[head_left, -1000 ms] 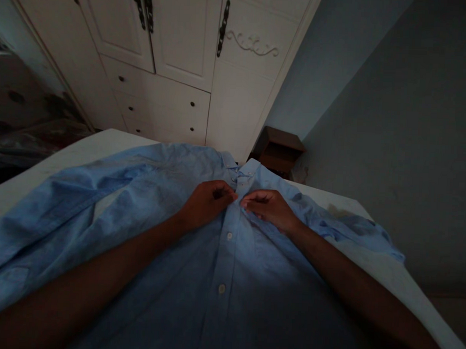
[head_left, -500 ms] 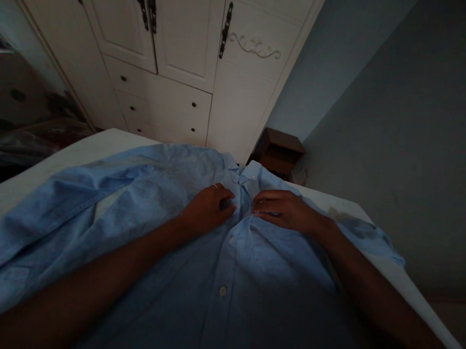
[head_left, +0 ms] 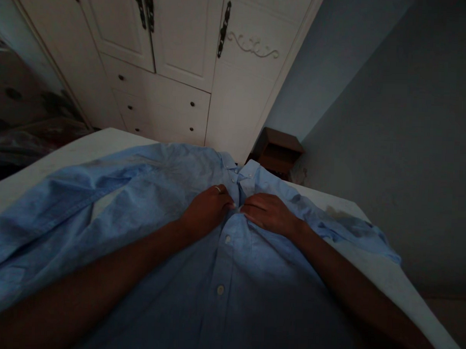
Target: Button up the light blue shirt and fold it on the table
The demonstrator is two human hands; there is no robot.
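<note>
A light blue button-up shirt (head_left: pixel 171 177) lies front side up, its collar (head_left: pixel 250 168) pointing away from me and its sleeves spread to both sides. My left hand (head_left: pixel 211 207), with a ring on one finger, pinches the front placket a little below the collar. Close beside it, my right hand (head_left: pixel 268 211) is closed on the opposite placket edge, fingertips nearly meeting those of the left. Below the hands, the placket shows fastened buttons, one button (head_left: pixel 227 239) near and another button (head_left: pixel 220 290) lower. Whatever sits between the fingertips is hidden.
The shirt rests on a white table (head_left: pixel 115 137). Behind it stands a white wardrobe (head_left: pixel 184 40) with drawers and dark handles. A small brown cabinet (head_left: pixel 282 139) is by the grey wall (head_left: pixel 402 139). Plastic-covered things (head_left: pixel 31 139) lie at the left.
My right hand has moved left, bringing its placket edge up to my left hand. The left fingers have closed from a looser curl. The shirt's opening between the hands has narrowed.
</note>
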